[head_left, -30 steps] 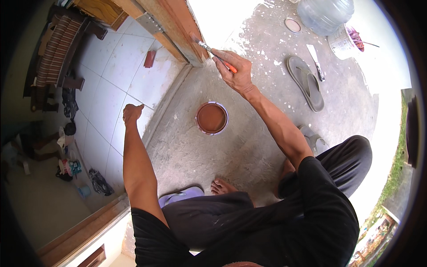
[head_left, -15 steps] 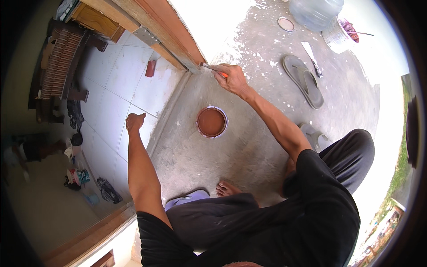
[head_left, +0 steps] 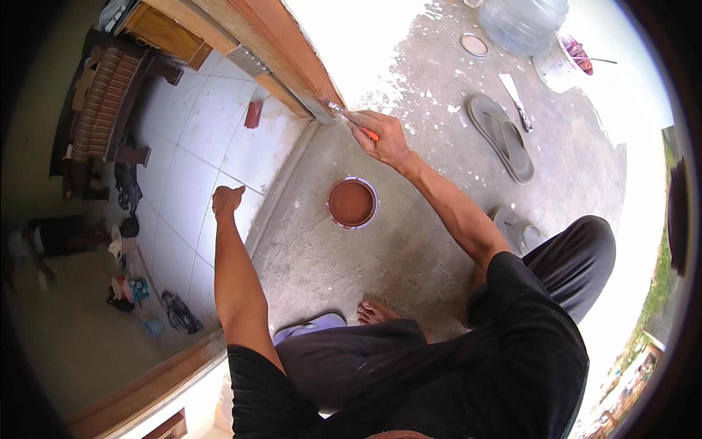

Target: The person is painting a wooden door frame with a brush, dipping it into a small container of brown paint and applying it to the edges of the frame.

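In my right hand [head_left: 382, 137] I hold a slim paintbrush [head_left: 371, 133] with an orange handle. Its pale metal end touches the foot of the brown-painted door frame [head_left: 322, 84], close to the white wall. A round tub of brown paint [head_left: 352, 203] stands on the concrete below that hand. My left hand [head_left: 227, 200] is over the white tiles inside the doorway, its fingers curled in and the thumb side toward the doorway. Whether anything is in its grasp is hidden.
A reddish-brown block [head_left: 253, 115] lies on the tiles. On the right are a scraper [head_left: 516, 101], grey sandals [head_left: 502, 139], a round lid [head_left: 474, 45], a large clear bottle [head_left: 524, 23] and a white bucket [head_left: 556, 66]. A low raised sill [head_left: 281, 168] edges the tiles.
The brush end has shifted slightly left onto the face of the door frame, and more of its metal shows. My left hand stays over the same tiles. The whole view has drifted slightly.
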`<state>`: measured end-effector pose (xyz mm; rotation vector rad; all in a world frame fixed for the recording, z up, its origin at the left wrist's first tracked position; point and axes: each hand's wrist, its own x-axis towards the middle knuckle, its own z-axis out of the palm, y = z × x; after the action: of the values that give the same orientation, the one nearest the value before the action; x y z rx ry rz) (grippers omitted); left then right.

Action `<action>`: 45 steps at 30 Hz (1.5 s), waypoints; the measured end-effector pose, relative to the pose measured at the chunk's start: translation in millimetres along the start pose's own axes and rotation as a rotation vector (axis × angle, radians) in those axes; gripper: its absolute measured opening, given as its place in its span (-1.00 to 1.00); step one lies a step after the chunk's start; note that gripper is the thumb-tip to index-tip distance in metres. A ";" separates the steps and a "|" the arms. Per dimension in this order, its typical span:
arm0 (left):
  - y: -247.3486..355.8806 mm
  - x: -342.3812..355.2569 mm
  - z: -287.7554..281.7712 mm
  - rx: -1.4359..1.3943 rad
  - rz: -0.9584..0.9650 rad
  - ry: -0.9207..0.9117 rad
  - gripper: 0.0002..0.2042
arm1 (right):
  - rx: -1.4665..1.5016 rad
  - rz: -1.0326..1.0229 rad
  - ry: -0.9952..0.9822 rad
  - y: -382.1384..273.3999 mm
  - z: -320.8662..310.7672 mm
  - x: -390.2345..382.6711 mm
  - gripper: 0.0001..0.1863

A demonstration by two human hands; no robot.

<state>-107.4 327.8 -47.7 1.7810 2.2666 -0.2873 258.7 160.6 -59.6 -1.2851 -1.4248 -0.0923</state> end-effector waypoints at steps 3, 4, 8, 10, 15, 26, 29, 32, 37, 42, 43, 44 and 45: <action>-4.0 7.2 4.8 0.011 0.001 0.006 -0.34 | -0.060 0.016 -0.087 17.0 3.0 -15.3 -0.79; -5.5 7.7 4.7 0.014 -0.003 0.009 -0.34 | -0.076 0.011 -0.100 16.5 2.1 -14.8 -0.79; -5.9 6.9 5.1 0.001 -0.001 0.005 -0.33 | -0.104 0.032 -0.217 3.8 -8.0 5.4 -0.77; -2.7 4.3 2.9 -0.005 0.003 -0.012 -0.33 | -0.073 -0.017 -0.159 -10.5 -13.1 30.0 -0.75; -6.1 9.9 6.3 0.007 0.003 0.026 -0.34 | 0.027 -0.240 0.102 -37.5 -18.2 62.0 -0.66; -11.7 19.2 8.2 -0.003 0.027 0.007 -0.36 | -0.113 -0.071 -0.195 12.4 3.4 -12.1 -0.74; -18.3 22.1 11.9 0.006 0.016 0.019 -0.37 | -0.098 -0.032 -0.217 15.5 0.2 -29.5 -0.76; -14.5 21.8 11.5 0.000 0.021 0.011 -0.38 | -0.102 -0.032 -0.227 24.5 -2.7 -38.5 -0.77; -13.3 20.2 11.4 -0.010 0.010 0.025 -0.38 | -0.132 -0.030 -0.250 36.2 1.4 -39.2 -0.76; -6.2 18.6 9.3 -0.004 0.027 0.011 -0.37 | -0.137 -0.057 -0.205 40.8 6.7 -22.0 -0.72; -10.2 18.8 10.2 0.001 0.024 0.016 -0.37 | -0.112 -0.050 -0.192 35.0 9.2 -18.2 -0.72; -12.2 17.3 10.8 0.005 0.022 0.015 -0.36 | -0.088 -0.041 -0.181 29.5 10.9 -14.6 -0.73; -14.5 16.4 10.6 0.008 0.021 0.013 -0.36 | -0.064 -0.031 -0.169 24.1 10.9 -11.7 -0.73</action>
<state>-124.4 336.3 -62.8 1.8151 2.2574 -0.2822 265.7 170.3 -85.9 -1.3493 -1.5979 -0.0516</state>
